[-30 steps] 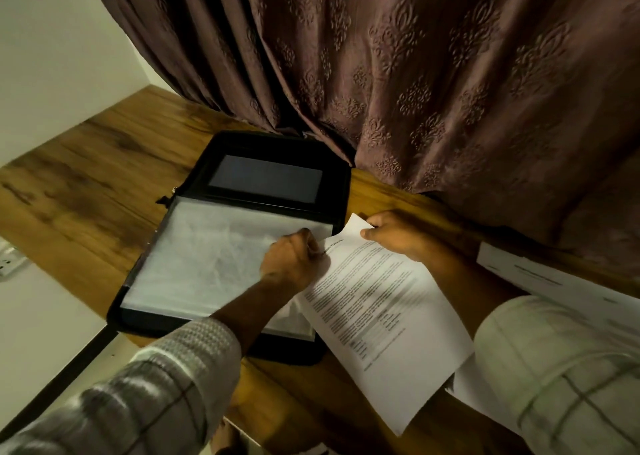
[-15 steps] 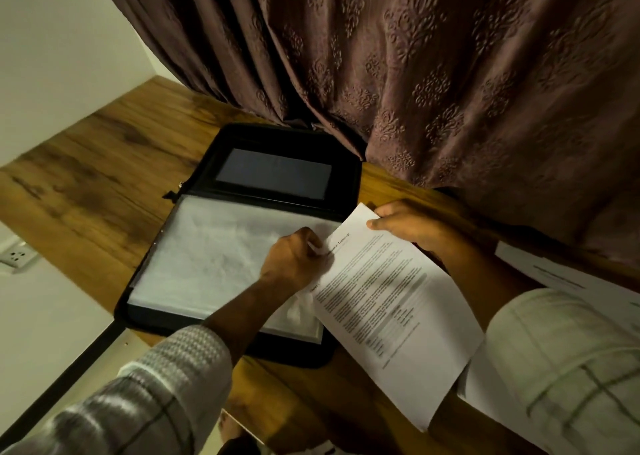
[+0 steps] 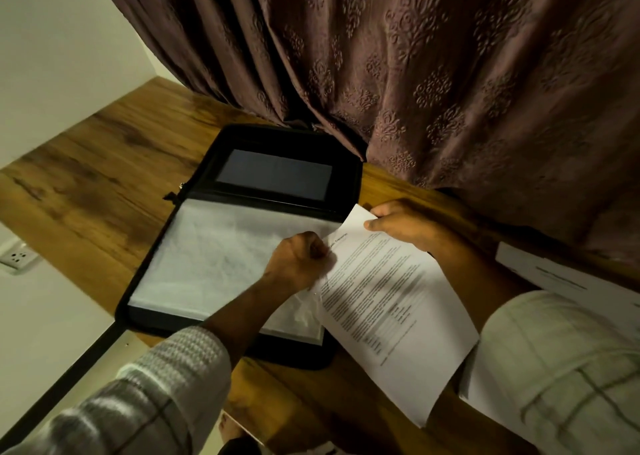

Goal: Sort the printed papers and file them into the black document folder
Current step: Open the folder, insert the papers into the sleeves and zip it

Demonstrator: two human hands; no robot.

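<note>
A: Which step is this?
B: Filing one page, I'd say. The left hand (image 3: pixel 298 260) pinches the open edge of the clear sleeve (image 3: pixel 214 257) in the black document folder (image 3: pixel 284 139); the right hand (image 3: pixel 403 227) grips the printed sheet (image 3: pixel 391 305) by its top corner, just beside that edge
A: Next?
B: Probably lift the sleeve's lip and slide the corner in straight

We see a wooden surface (image 3: pixel 104 177) with dark streaks in its grain, its left edge set against a pale wall (image 3: pixel 52 39). Along the far edge a mauve-brown curtain (image 3: pixel 433 74) with an embossed floral pattern hangs in folds, its hem reaching the wood. Below the left edge a white wall socket (image 3: pixel 16 257) shows. A dark strip (image 3: pixel 69 375) runs below the near-left corner; we cannot tell what it is.
</note>
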